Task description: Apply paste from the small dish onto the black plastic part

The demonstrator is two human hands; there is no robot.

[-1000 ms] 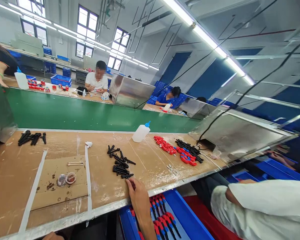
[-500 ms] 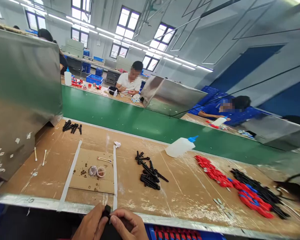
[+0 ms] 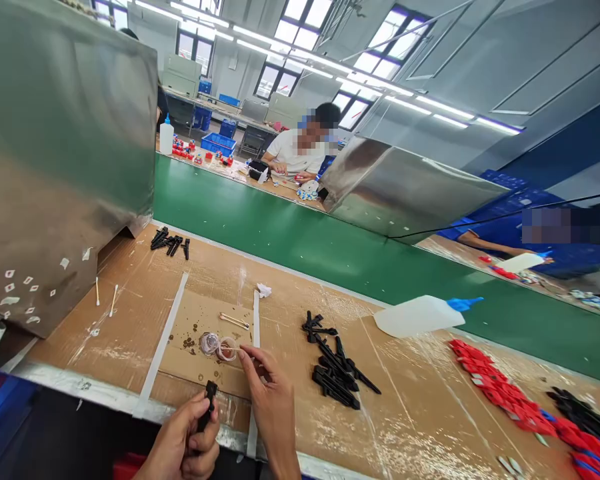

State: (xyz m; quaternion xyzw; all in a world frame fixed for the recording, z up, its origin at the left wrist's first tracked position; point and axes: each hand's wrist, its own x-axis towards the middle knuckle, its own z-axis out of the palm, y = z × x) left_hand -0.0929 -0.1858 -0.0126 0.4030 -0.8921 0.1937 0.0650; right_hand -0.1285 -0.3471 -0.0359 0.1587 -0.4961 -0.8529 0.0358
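Observation:
My left hand (image 3: 190, 437) is closed around a small black plastic part (image 3: 209, 400), held upright at the table's front edge. My right hand (image 3: 273, 393) reaches over the cardboard pad (image 3: 193, 367), fingertips pinching the thin stick of a cotton swab (image 3: 235, 349). The swab's far end is in a small round tub (image 3: 227, 357) with something brown inside. Touching that tub on its left is a second round piece (image 3: 209, 343), greyish and clear. Two more cotton swabs (image 3: 234, 321) lie on the pad, with dark spots around.
Black parts lie in a pile (image 3: 335, 367) on the right and a smaller group (image 3: 170, 243) at the back left. A white squeeze bottle (image 3: 420, 317) lies beyond red pieces (image 3: 495, 387). A metal panel (image 3: 80, 167) stands left. A co-worker (image 3: 303, 150) sits across the green strip (image 3: 280, 220).
My right hand has left the black part and moved forward to the tub, now pinching a swab. The left hand keeps the part. The view has shifted, so the table sits further right.

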